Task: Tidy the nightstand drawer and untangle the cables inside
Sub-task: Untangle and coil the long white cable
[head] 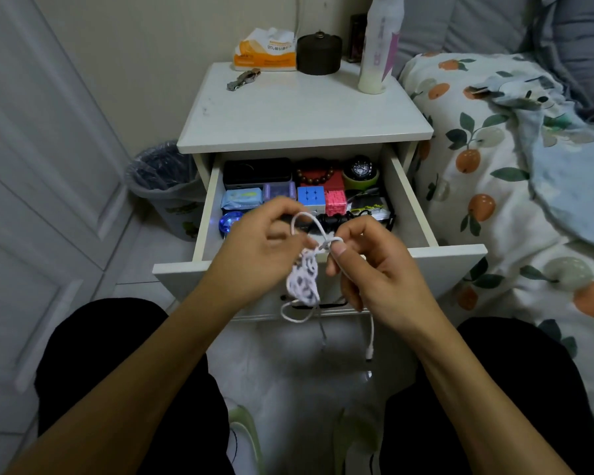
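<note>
Both hands, left hand (254,241) and right hand (367,265), pinch the knotted white cable (304,279) between them; untangling is underway, so next likely tease a loop loose.

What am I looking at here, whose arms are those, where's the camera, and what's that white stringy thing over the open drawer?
There is no machine here. One camera, worn on a person's head, looks down at their own two bare arms. The left hand and right hand both pinch a tangled white cable, held just in front of the open nightstand drawer; its plug end dangles below. Inside the drawer lie a puzzle cube, a bead bracelet, a black case and black cables. On the nightstand top stand a tissue pack, a dark lidded jar and a white bottle. A bed lies to the right.
</note>
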`<act>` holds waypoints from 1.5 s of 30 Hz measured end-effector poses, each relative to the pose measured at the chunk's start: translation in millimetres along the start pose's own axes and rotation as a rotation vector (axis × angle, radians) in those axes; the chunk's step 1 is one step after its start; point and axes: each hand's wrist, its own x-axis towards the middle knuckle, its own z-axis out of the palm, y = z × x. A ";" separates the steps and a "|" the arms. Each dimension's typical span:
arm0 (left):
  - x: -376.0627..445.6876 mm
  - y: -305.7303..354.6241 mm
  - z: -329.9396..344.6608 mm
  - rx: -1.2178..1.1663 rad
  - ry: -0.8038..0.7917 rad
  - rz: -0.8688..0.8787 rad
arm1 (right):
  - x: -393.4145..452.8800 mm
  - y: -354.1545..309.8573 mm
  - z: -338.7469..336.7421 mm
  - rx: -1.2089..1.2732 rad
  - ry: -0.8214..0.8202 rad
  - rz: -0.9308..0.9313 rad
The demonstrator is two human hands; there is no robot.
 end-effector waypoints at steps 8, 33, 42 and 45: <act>7.1 -4.7 -9.3 -0.198 0.071 -0.224 | -1.4 -0.3 -8.7 -0.058 -0.025 -0.003; -4.2 -8.4 -8.2 0.563 0.005 0.489 | -2.6 -6.4 -12.0 -0.148 -0.038 0.042; -5.5 -9.0 -7.0 0.646 -0.094 0.476 | -1.7 -10.5 -9.6 -0.184 -0.011 0.050; -6.4 -10.9 -3.9 0.512 0.009 0.445 | -1.4 -8.7 -10.1 -0.198 0.015 0.083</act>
